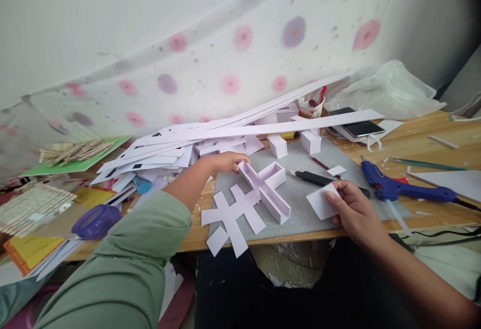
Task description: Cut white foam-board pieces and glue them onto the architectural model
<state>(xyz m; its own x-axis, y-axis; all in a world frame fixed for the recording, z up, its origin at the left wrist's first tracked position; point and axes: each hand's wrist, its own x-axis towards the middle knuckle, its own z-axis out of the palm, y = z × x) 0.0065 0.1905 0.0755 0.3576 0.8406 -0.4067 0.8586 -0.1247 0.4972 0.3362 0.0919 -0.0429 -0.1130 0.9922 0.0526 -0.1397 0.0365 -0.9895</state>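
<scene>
My left hand (230, 162) is closed, thumb and fingers pinching the far-left arm end of a white foam-board cross-shaped structure (276, 204) with raised side walls. This stands on a grey cutting mat (300, 221), joined to or resting against a flat white branched cutout (233, 212); I cannot tell which. To the right, my right hand (355, 211) grips a small white card piece (322, 201) between thumb and fingers, just above the mat. Behind that card lies a black utility knife (310, 177). A blue glue gun (394, 184) lies right of my right hand.
Two small white boxes (277, 146) stand at the mat's back. Long white strips (300, 124) and stacked sheets lie behind. A cup (312, 106), a dark phone (364, 128) and a plastic bag (391, 91) are back right. A purple tape dispenser (96, 220) and wooden sticks (35, 208) sit left.
</scene>
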